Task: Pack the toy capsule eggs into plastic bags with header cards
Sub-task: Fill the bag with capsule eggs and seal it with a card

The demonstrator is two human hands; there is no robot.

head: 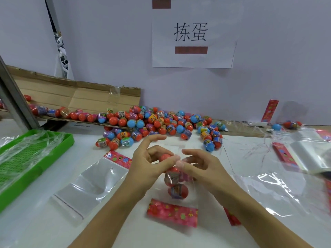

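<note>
A clear plastic bag (186, 196) with a red flowered header card (172, 213) hangs between my hands, header end toward me. Several red capsule eggs (177, 190) lie inside it. My left hand (148, 167) pinches the bag's open mouth with thumb and fingers beside a red egg (165, 157); its index finger points up. My right hand (198, 167) pinches the other side of the mouth. A heap of red and blue capsule eggs (161, 122) covers the table behind my hands.
An empty bag with header card (93, 181) lies at left, beside a green tray (26, 158) with plastic film. A flattened cardboard box (71, 97) holds more eggs at back left. A stack of bags (308, 153) and loose film lie at right.
</note>
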